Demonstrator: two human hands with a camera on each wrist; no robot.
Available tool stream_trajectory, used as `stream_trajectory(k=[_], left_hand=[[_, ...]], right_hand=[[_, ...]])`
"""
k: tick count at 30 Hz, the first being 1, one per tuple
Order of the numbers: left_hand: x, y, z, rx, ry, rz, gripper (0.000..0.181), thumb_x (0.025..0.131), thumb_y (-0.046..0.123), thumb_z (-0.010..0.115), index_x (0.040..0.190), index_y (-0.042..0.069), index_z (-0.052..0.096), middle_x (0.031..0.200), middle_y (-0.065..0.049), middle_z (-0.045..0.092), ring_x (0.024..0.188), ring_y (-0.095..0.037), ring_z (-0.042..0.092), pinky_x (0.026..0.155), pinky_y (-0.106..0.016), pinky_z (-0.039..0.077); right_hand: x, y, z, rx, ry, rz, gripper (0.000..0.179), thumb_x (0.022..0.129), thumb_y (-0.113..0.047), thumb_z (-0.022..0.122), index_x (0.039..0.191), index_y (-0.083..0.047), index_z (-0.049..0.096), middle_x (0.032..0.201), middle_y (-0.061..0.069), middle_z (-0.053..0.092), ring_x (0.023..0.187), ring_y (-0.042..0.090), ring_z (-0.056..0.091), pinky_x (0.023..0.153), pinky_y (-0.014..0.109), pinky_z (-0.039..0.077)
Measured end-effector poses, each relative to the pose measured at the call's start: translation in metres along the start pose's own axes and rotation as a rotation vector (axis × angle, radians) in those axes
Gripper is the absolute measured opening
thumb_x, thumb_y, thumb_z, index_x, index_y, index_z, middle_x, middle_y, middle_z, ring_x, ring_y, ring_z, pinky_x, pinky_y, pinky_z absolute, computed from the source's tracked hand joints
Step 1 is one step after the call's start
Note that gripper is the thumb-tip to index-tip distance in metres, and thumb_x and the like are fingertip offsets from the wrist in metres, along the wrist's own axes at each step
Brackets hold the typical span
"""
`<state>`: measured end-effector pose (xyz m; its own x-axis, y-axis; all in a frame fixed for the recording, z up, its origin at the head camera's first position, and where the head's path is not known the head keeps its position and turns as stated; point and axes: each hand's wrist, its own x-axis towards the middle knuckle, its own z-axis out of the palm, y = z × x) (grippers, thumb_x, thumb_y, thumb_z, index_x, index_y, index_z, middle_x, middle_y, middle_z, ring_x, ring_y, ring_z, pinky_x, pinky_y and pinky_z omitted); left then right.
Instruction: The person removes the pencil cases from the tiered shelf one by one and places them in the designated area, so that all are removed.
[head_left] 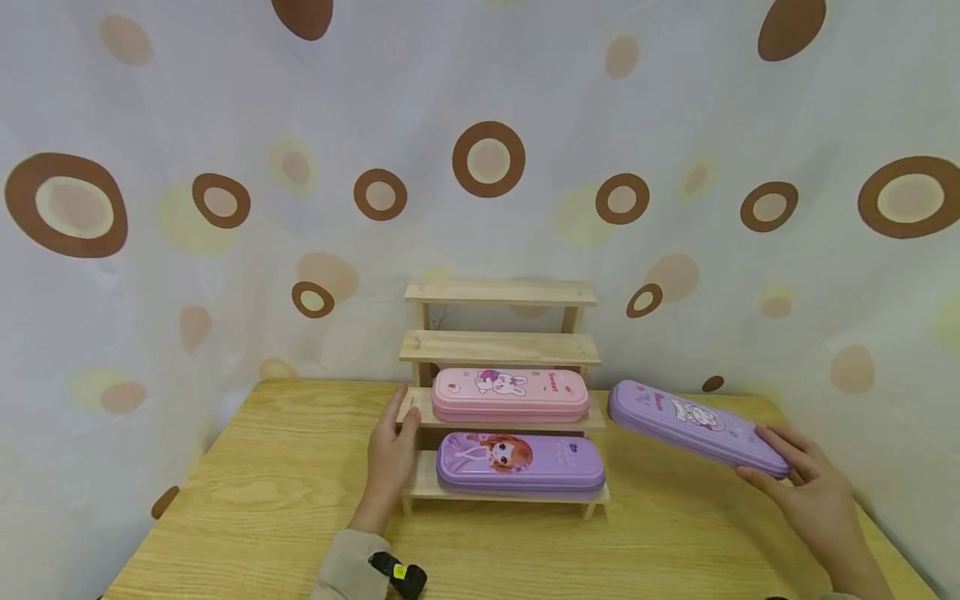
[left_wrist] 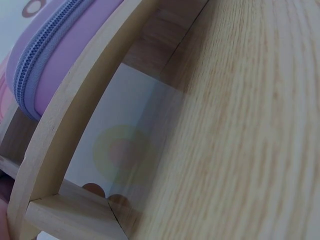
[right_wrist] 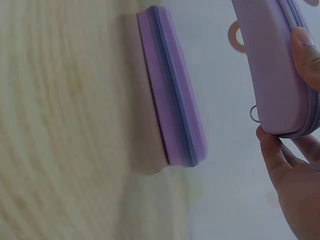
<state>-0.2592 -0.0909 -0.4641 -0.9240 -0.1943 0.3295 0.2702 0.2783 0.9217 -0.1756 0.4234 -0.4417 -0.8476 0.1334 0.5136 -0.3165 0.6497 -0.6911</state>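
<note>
A purple pencil case (head_left: 697,425) with a bunny picture is in my right hand (head_left: 813,492), the thumb and fingers gripping its right end. The case is tilted and raised over the right of the table. A small wooden step rack (head_left: 501,346) bears a pink bunny pencil case (head_left: 510,395) on one step and, on the lowest step, a purple pencil case with a red-haired girl (head_left: 517,462). My left hand (head_left: 392,454) rests at the rack's left end by the pink case's step, with fingers fairly straight. Its hidden fingertips cannot be made out.
In the right wrist view another purple case (right_wrist: 172,90) with a blue zipper appears near the wood surface; which case it is I cannot tell. The two upper steps stand behind the cases. A patterned cloth (head_left: 487,83) hangs behind the wooden table (head_left: 247,483).
</note>
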Motion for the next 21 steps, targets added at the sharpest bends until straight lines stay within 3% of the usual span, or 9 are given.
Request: stream_trajectory(k=[5, 10, 12, 15, 17, 19, 21], left_hand=[[0.000, 0.000, 0.000, -0.004, -0.001, -0.010, 0.049, 0.103, 0.024, 0.051, 0.151, 0.012, 0.043, 0.152, -0.010, 0.042, 0.134, -0.030, 0.042, 0.111, -0.049, 0.031], [0.000, -0.001, 0.001, 0.015, 0.007, -0.014, 0.049, 0.104, 0.025, 0.051, 0.151, 0.014, 0.043, 0.150, -0.010, 0.046, 0.109, -0.028, 0.056, 0.099, -0.048, 0.042], [0.000, -0.001, 0.001, 0.021, 0.010, -0.014, 0.049, 0.104, 0.025, 0.050, 0.151, 0.014, 0.043, 0.149, -0.010, 0.046, 0.100, -0.026, 0.057, 0.095, -0.047, 0.043], [0.000, -0.002, 0.001, 0.028, 0.012, -0.017, 0.049, 0.104, 0.026, 0.050, 0.151, 0.014, 0.043, 0.149, -0.009, 0.046, 0.099, -0.025, 0.057, 0.095, -0.046, 0.044], [0.001, -0.002, 0.001, 0.027, 0.012, -0.017, 0.049, 0.104, 0.026, 0.050, 0.151, 0.014, 0.043, 0.150, -0.008, 0.045, 0.103, -0.025, 0.057, 0.097, -0.047, 0.043], [0.001, -0.002, 0.001, 0.024, 0.010, -0.017, 0.049, 0.103, 0.026, 0.051, 0.151, 0.014, 0.043, 0.150, -0.009, 0.045, 0.105, -0.026, 0.057, 0.098, -0.047, 0.043], [0.001, -0.001, 0.001, 0.014, 0.009, -0.020, 0.049, 0.103, 0.025, 0.051, 0.150, 0.014, 0.043, 0.150, -0.009, 0.045, 0.106, -0.028, 0.057, 0.097, -0.048, 0.043]], right_hand=[[-0.002, 0.018, 0.005, -0.027, -0.015, 0.008, 0.060, 0.081, -0.003, 0.080, 0.137, 0.002, 0.056, 0.133, -0.020, 0.046, 0.115, -0.015, 0.039, 0.089, 0.000, 0.033], [-0.002, 0.027, 0.011, -0.100, -0.050, 0.042, 0.063, 0.083, -0.014, 0.081, 0.138, 0.000, 0.055, 0.138, 0.005, 0.047, 0.114, -0.018, 0.035, 0.086, -0.002, 0.031], [-0.003, 0.026, 0.012, -0.138, -0.062, 0.064, 0.065, 0.083, -0.019, 0.082, 0.139, 0.000, 0.054, 0.138, 0.017, 0.046, 0.122, -0.003, 0.041, 0.084, -0.004, 0.029], [-0.003, 0.025, 0.012, -0.198, -0.082, 0.083, 0.068, 0.082, -0.022, 0.083, 0.138, 0.002, 0.054, 0.136, 0.026, 0.047, 0.125, 0.030, 0.045, 0.085, -0.003, 0.024], [-0.003, 0.024, 0.012, -0.219, -0.111, 0.106, 0.071, 0.082, -0.025, 0.082, 0.139, 0.004, 0.052, 0.137, 0.031, 0.044, 0.120, 0.053, 0.041, 0.100, 0.011, 0.030], [-0.003, 0.024, 0.012, -0.224, -0.145, 0.127, 0.073, 0.084, -0.027, 0.081, 0.140, 0.006, 0.049, 0.138, 0.035, 0.041, 0.122, 0.058, 0.036, 0.111, 0.037, 0.030], [-0.004, 0.024, 0.013, -0.221, -0.179, 0.143, 0.075, 0.086, -0.028, 0.079, 0.142, 0.008, 0.045, 0.139, 0.038, 0.037, 0.122, 0.062, 0.032, 0.105, 0.064, 0.027]])
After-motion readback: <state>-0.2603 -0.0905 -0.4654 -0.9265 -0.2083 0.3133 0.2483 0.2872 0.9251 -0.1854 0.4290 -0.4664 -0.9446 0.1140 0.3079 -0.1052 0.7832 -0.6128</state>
